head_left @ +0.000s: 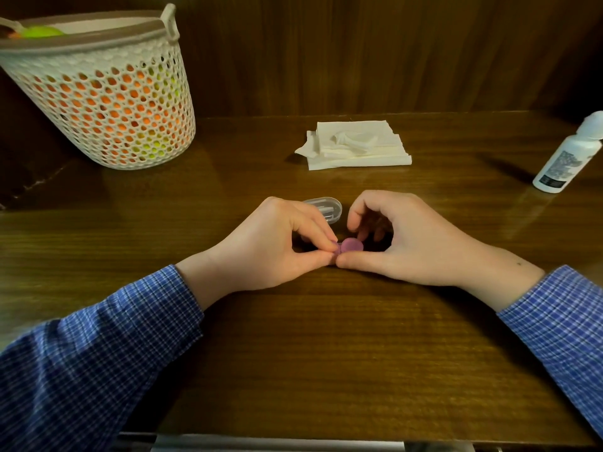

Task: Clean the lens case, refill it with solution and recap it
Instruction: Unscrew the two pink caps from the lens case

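At the centre of the wooden counter (pixel 326 353), both hands met over a small purple lens case (pixel 350 246). The left hand (pixel 270 246) pinched the case's left end between thumb and forefinger, the other fingers curled beneath. The right hand (pixel 401 239) arched over the case from the 3 o'clock side, its thumb lying along the near edge and touching the case, its fingers curled down behind the round purple cap; whether they gripped the cap could not be made out clearly. Just behind the left hand, toward 12 o'clock, a clear plastic container (pixel 324 208) lay on the counter. Farther back at 12 o'clock sat a stack of white tissues (pixel 357 145). At 2 o'clock stood a white solution bottle (pixel 569 154), well apart from the hands. At 10 o'clock stood a white perforated basket (pixel 104 93) holding orange and green things. Both sleeves (pixel 98 347) were blue checked.
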### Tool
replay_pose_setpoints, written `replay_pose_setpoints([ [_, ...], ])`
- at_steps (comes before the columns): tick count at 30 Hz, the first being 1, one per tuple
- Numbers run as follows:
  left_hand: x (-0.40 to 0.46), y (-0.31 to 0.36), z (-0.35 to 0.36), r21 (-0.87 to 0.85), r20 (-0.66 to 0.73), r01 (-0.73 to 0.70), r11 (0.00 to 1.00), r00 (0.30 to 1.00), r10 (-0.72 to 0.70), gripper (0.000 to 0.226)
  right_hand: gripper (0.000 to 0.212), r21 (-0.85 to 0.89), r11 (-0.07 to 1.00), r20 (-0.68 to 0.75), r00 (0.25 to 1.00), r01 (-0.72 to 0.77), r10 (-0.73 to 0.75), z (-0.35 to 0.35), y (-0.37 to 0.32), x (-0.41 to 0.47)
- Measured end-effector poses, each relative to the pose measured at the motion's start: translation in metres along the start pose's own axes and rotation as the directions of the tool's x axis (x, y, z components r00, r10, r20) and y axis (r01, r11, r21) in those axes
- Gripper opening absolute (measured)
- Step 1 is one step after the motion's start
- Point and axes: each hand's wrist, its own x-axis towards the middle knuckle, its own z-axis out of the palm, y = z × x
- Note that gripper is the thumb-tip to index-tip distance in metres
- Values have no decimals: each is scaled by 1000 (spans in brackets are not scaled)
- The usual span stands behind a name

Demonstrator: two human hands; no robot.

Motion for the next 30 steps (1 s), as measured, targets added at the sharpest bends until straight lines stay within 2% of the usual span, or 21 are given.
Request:
replay_pose_setpoints([
  [5, 0, -1, 0, 0, 0, 3, 1000, 1000, -3, 13, 25, 65, 997, 22, 999, -30, 29, -1, 3, 0],
  [11, 0, -2, 1, -10, -6, 3, 1000, 1000, -3, 12, 24, 89, 996, 77, 997, -13, 6, -4, 2, -1],
  [17, 0, -2, 1, -7, -4, -3, 1000, 1000, 3, 13, 38, 53, 997, -13, 998, -62, 62, -1, -1, 0],
  [20, 0, -2, 1, -3, -5, -9, 1000, 1000, 9, 12, 33, 60, 995, -47, 996, -78, 81, 0, 1, 1],
  [26, 1, -1, 1, -14, -2, 0, 1000, 1000, 0, 12, 27, 107, 993, 48, 998, -42, 37, -5, 2, 0],
  [30, 1, -1, 1, -19, -10, -2, 1000, 1000, 2, 11, 28, 99, 995, 52, 999, -20, 14, -3, 4, -1],
])
